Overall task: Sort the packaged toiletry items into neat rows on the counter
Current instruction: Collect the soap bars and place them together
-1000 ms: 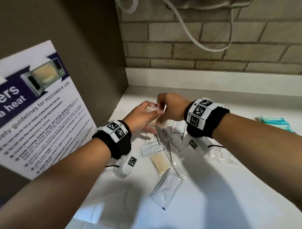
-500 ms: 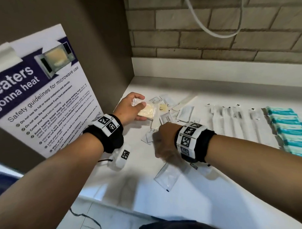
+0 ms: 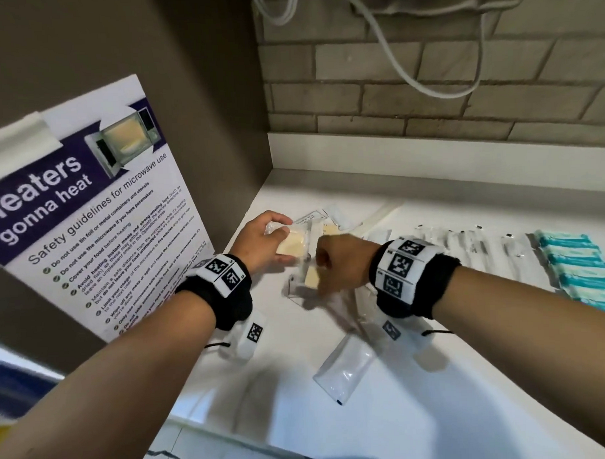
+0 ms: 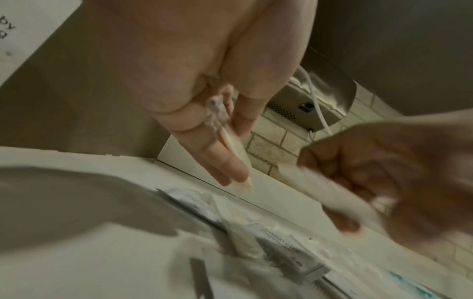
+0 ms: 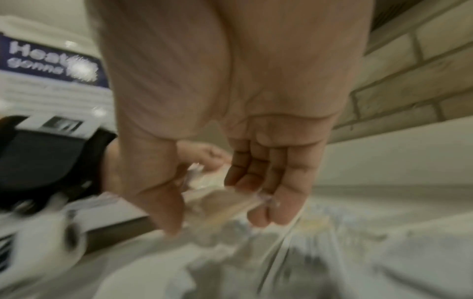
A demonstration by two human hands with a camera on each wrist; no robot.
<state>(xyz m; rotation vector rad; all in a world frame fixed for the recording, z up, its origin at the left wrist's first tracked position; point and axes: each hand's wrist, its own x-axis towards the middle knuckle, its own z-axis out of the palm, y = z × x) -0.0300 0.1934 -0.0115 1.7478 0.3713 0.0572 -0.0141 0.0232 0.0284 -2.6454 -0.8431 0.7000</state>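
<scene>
White sachet [image 3: 343,367] lies nearest, short of the pile [image 3: 332,228]. Right hand [image 3: 343,262] pinches a clear soap packet [image 3: 311,277] above the pile; left hand [image 3: 260,241] grips another [image 3: 289,245] just left (light, slick film, likely best taken by edges). Beyond: brick wall [image 3: 426,87].

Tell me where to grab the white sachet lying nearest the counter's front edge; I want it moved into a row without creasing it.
The white sachet lies flat on the counter, clear of the pile. Pinch one short sealed end, probably the near one with the dark mark, coming from above and the front. Its flat, thin shape leaves little to grip at the middle, so lift an edge first.
</scene>
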